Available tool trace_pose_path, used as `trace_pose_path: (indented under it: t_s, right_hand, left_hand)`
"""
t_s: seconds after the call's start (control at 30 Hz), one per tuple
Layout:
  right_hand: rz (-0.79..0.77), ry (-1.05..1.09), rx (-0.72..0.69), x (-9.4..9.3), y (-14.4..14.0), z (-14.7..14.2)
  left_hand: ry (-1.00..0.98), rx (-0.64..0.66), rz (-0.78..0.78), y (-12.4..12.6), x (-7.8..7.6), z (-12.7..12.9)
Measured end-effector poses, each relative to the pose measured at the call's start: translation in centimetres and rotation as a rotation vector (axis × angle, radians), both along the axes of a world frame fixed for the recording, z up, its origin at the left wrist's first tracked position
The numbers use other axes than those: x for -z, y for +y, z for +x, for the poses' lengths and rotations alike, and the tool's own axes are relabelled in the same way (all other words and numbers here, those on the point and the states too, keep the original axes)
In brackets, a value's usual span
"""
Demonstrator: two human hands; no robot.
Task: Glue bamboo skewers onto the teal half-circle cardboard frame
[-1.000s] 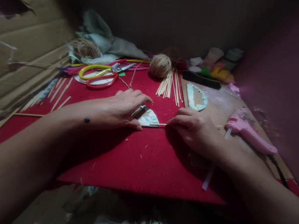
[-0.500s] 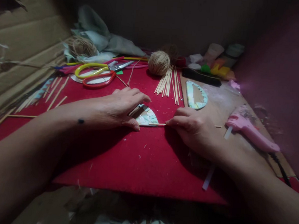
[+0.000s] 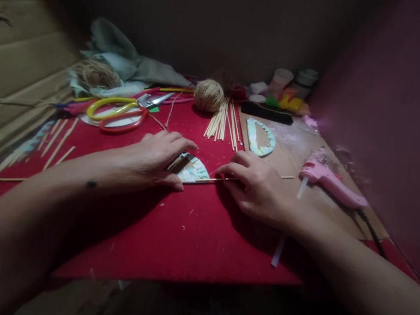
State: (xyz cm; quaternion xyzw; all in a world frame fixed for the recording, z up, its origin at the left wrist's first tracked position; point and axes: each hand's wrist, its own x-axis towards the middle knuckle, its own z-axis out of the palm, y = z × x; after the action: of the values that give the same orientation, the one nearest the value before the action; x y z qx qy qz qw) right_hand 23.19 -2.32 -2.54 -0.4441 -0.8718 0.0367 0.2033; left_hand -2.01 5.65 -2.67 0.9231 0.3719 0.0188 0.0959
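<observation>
- Dim overall; corners and edges fall off into near black.
- Softest light reaches the middle of the red mat (image 3: 191, 223).
- Forearms cast broad shadows.
- Wide-lens stretching at edges; far clutter soft.

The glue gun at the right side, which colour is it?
The glue gun is pink, seen in the head view, lying on the brown board beside the right hand.
</observation>
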Motion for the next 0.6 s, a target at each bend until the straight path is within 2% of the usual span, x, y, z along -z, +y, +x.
trace_pose_path:
  t_s: [0.1,0.27,0.6]
  right_hand:
    - [0.047,0.076,-0.019,0.1,0.0,-0.3]
    - [0.030,0.143,0.024,0.8,0.4,-1.0]
    - [-0.033,0.152,0.022,1.1,0.6,-1.4]
  left_hand:
    - [0.004,-0.006,-0.008,-0.6,-0.5,0.3]
    - [0.005,-0.008,-0.006,-1.3,-1.1,0.7]
    - [0.041,-0.003,-0.002,-0.4,-0.4,0.6]
